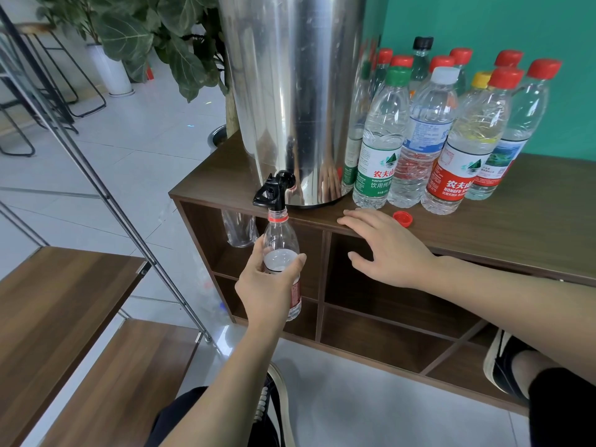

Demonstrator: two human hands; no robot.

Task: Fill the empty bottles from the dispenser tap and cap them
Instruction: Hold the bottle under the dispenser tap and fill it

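The left hand point(269, 279) is wrapped around the middle of an uncapped clear bottle point(280, 250), fingers curled round the far side and thumb on the near right side, holding it upright in front of the bench point(516, 221). The bottle's open mouth, ringed in red, sits right under the black tap point(272, 191) of the steel dispenser point(290, 91), touching or almost touching the spout; which of the two cannot be told. The bottle hangs off the bench's near left edge, in front of the open shelf compartments below. Whether water is flowing is not clear.

The right hand point(383, 246) holds nothing. Its fingers are spread and fairly straight, the fingertips resting on the near edge of the bench top just right of the dispenser's base, the palm hanging in front of the compartments. A loose red cap point(402, 218) lies on the bench top just right of those fingertips, close to them but apart.

Behind the cap, on the far right of the bench, a cluster of capped bottles point(435, 130) stands upright, most with red caps, one green, one white, one yellow, one black. Another clear bottle point(240, 229) shows in the upper left compartment, behind the held one. A leafy plant point(145, 37) stands far left of the dispenser.
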